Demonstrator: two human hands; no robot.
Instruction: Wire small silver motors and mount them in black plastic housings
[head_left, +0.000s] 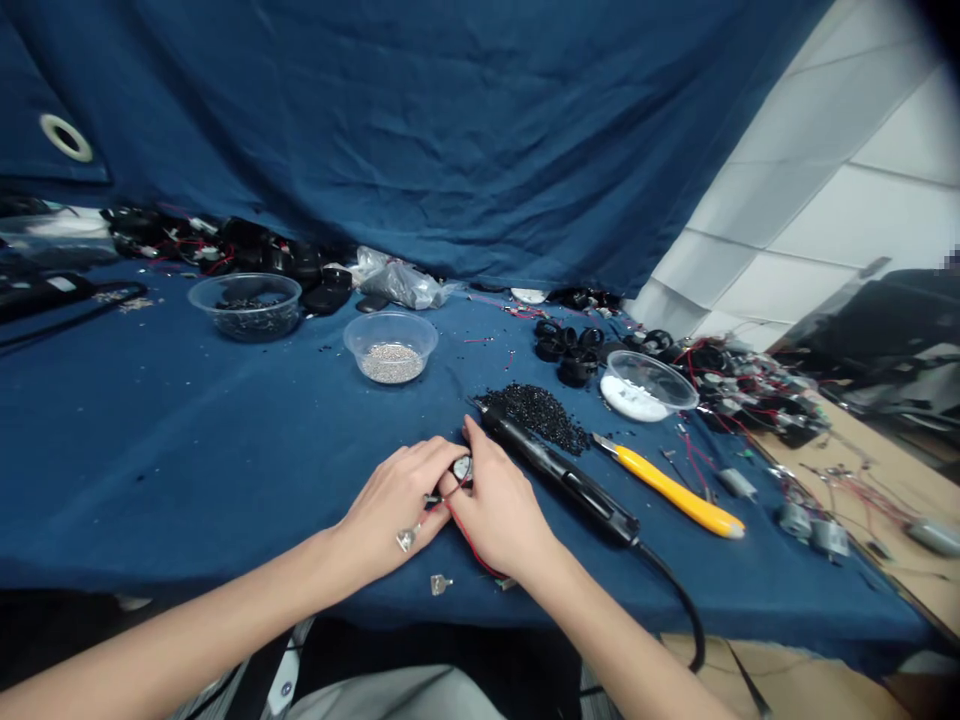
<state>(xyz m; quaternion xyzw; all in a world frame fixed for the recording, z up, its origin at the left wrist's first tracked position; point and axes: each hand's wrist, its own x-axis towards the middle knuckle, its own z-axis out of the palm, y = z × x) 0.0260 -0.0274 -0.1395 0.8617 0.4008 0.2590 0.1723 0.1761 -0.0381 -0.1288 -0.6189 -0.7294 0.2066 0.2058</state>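
Close together near the table's front edge, my left hand (390, 505) and my right hand (499, 510) both curl around a small motor (463, 468). Its round silvery end shows between the fingers; the rest is covered. A thin red wire (471, 545) trails from it along my right hand. At the base of my left thumb there is a small metal tab (406, 539), and a similar metal piece (440, 583) lies on the cloth below. Just right of my right hand lies a black electric screwdriver (570, 480), its tip beside a pile of small black screws (536, 413).
A yellow utility knife (671, 487) lies right of the screwdriver. Plastic bowls hold silver screws (391, 362), black parts (251, 310) and white material (634, 398). Black rings (574, 350) and wired motors (814, 525) crowd the right. A blue curtain (450, 130) hangs behind.
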